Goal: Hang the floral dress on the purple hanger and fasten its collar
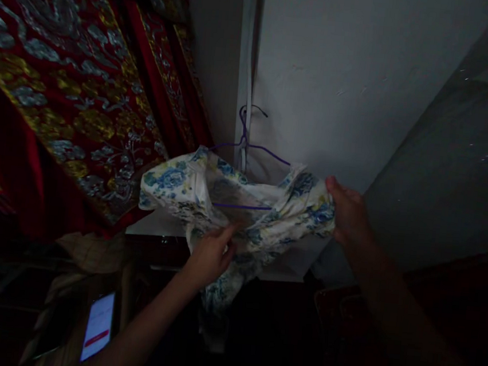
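Observation:
A white floral blouse (pixel 226 273), printed with blue and green flowers, is draped on a thin purple hanger (pixel 268 149). The hanger's lower bar shows through the wide neckline, and its hook rises beside a pale hanging strap (pixel 251 63). At the blouse's right sleeve end, my right hand (pixel 349 211) is closed, pinching the cloth between thumb and fingers. Near the front of the neckline, my left hand (pixel 213 255) lies against the fabric, its fingers curled and seemingly gripping it; the fingertips are dim. The left sleeve spreads outward unheld.
Red cloth with gold and silver embroidery (pixel 94 122) hangs at the left. Behind the blouse stands a pale wall (pixel 324 70). A lit phone (pixel 98 324) lies on a surface at lower left. The lower right is very dark.

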### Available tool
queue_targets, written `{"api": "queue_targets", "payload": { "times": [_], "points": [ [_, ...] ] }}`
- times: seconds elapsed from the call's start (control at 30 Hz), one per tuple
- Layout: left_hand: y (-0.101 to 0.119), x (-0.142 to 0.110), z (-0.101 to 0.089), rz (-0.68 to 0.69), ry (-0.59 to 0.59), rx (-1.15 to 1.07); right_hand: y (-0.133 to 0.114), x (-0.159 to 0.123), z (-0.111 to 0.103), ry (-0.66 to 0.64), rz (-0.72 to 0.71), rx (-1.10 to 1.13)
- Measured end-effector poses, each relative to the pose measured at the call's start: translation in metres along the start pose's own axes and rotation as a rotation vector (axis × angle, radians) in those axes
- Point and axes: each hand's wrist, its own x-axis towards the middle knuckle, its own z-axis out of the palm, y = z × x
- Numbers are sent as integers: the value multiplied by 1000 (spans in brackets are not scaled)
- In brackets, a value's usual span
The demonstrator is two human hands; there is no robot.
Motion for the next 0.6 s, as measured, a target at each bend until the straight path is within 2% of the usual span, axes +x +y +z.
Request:
{"api": "queue_targets", "payload": {
  "times": [0.03, 0.1, 0.17, 0.23, 0.3, 0.37, 0.43, 0.5, 0.53, 0.6],
  "points": [
    [-1, 0, 11, -54, -75, 21, 5, 0, -5, 5, -3, -1],
    [-3, -5, 27, -123, -128, 47, 12, 6, -9, 2, -55, -42],
    [-4, -16, 41, -145, -110, 33, 17, 13, -11, 31, -154, -155],
    [-2, -30, 55, -144, -30, -59, 25, 4, -10, 139, -291, -287],
    [4, -46, 68, -165, 103, -220, 43, -30, -9, 280, -403, -353],
    [15, -58, 77, -227, 227, -382, 72, -86, -6, 351, -354, -304],
    [28, -66, 80, -292, 265, -491, 105, -149, -1, 259, -128, -255],
    [39, -69, 76, -318, 228, -565, 132, -199, 6, 78, 41, -204],
    [43, -69, 73, -319, 196, -598, 141, -214, 9, 6, 84, -202],
    [51, -68, 65, -324, 152, -663, 149, -226, 16, -86, 97, -224]
  ]
}}
